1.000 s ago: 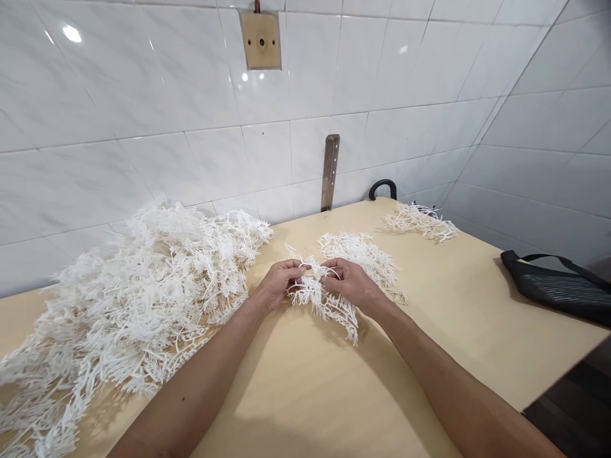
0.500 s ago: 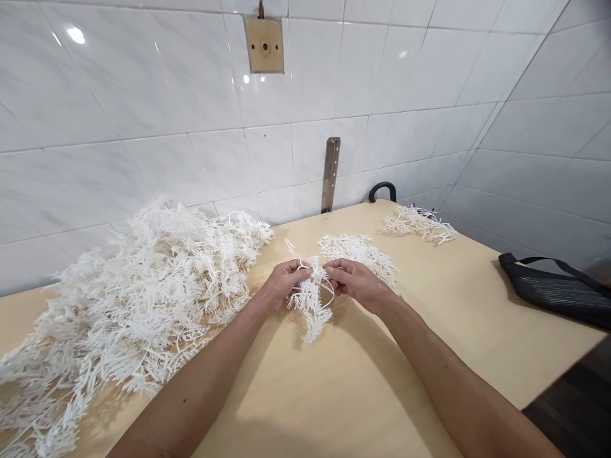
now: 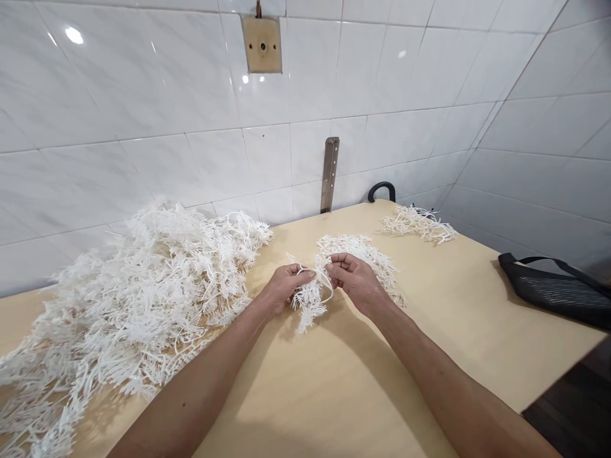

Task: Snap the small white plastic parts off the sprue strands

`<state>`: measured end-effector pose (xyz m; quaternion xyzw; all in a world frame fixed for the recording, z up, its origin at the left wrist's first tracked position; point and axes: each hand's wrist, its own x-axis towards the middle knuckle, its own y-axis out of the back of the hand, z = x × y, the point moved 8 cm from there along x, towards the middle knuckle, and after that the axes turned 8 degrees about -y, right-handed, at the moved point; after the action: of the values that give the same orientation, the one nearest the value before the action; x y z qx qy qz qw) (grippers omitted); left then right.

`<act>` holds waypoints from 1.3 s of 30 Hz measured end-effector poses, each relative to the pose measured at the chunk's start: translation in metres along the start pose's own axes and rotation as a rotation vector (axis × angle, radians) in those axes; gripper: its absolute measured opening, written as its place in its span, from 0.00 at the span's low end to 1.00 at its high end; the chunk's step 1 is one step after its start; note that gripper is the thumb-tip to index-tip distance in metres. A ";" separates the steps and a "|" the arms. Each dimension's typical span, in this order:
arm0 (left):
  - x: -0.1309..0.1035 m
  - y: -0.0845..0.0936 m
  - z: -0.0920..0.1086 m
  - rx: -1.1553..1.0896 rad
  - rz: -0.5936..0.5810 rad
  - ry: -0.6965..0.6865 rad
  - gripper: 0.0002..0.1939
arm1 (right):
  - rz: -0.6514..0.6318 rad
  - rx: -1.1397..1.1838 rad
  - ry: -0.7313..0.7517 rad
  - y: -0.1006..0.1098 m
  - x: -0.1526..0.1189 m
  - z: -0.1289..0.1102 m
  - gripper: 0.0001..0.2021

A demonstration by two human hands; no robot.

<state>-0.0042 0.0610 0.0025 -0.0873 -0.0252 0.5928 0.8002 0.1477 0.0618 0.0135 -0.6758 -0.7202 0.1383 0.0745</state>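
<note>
Between my hands hangs a white artificial foliage sprig with a thin stem and feathery, needle-like tips. The fingers of my left hand are closed on its stem from the left side. From the right, my right hand pinches its upper part, where a thin loop of stem curves down. The sprig is held above the tabletop. Just behind my right hand lies a small pile of similar white sprigs. To the left spreads a large tangled heap of white foliage.
The beige table meets a white tiled wall. A loose bunch of bare white stems lies at the far right, near a black curved handle. On the right edge rests a black mesh bag. A metal bracket stands against the wall.
The hanging sprig has swung slightly and its lower tip sits higher. My right hand has turned a little at the upper part, while my left hand has shifted slightly right.
</note>
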 end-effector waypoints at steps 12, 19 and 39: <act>-0.001 0.002 0.013 -0.013 0.015 -0.096 0.19 | 0.222 -0.184 -0.067 0.017 0.004 0.012 0.11; -0.002 0.003 0.008 -0.037 0.045 -0.041 0.21 | 0.444 -0.670 0.358 0.023 -0.017 -0.038 0.15; 0.002 -0.003 0.005 -0.164 -0.040 -0.126 0.17 | -0.002 -0.930 0.235 -0.018 -0.019 -0.022 0.10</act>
<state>-0.0020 0.0624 0.0082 -0.1147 -0.1257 0.5769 0.7989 0.1388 0.0445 0.0415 -0.6477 -0.6930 -0.2761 -0.1547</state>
